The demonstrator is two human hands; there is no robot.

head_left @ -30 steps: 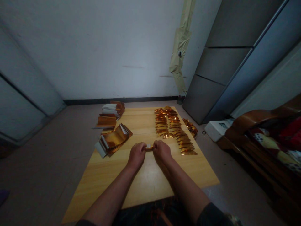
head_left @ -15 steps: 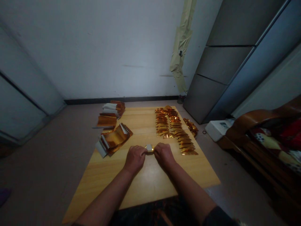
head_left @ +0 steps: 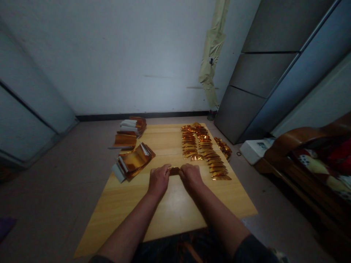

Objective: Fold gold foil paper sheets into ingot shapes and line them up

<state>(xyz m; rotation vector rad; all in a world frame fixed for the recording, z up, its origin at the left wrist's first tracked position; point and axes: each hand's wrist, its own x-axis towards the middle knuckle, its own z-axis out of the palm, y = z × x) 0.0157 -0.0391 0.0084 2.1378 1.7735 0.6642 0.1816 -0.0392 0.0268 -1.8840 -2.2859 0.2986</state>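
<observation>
A small folded piece of gold foil paper (head_left: 174, 171) is stretched between my two hands, just above the middle of the wooden table. Its left end is gripped by my left hand (head_left: 159, 178), fingers closed. My right hand (head_left: 191, 175) is closed on the right end, with fingertips partly hidden. Left of my hands lies a loose stack of gold foil sheets (head_left: 134, 160) with pale backs. Rows of folded gold foil pieces (head_left: 204, 149) stand close together on the right side of the table.
The wooden table (head_left: 170, 219) reaches from my lap toward the wall. More foil sheets (head_left: 125, 140) lie at its far left edge. Beyond its right edge is a heap of folded gold pieces (head_left: 223, 147). A white box (head_left: 253, 150), a grey refrigerator (head_left: 255, 73) and a wooden seat (head_left: 296, 171) stand right.
The paper between my hands has turned: its pale side showed before, and now its gold side faces up. My hands have shifted slightly and still grip both ends.
</observation>
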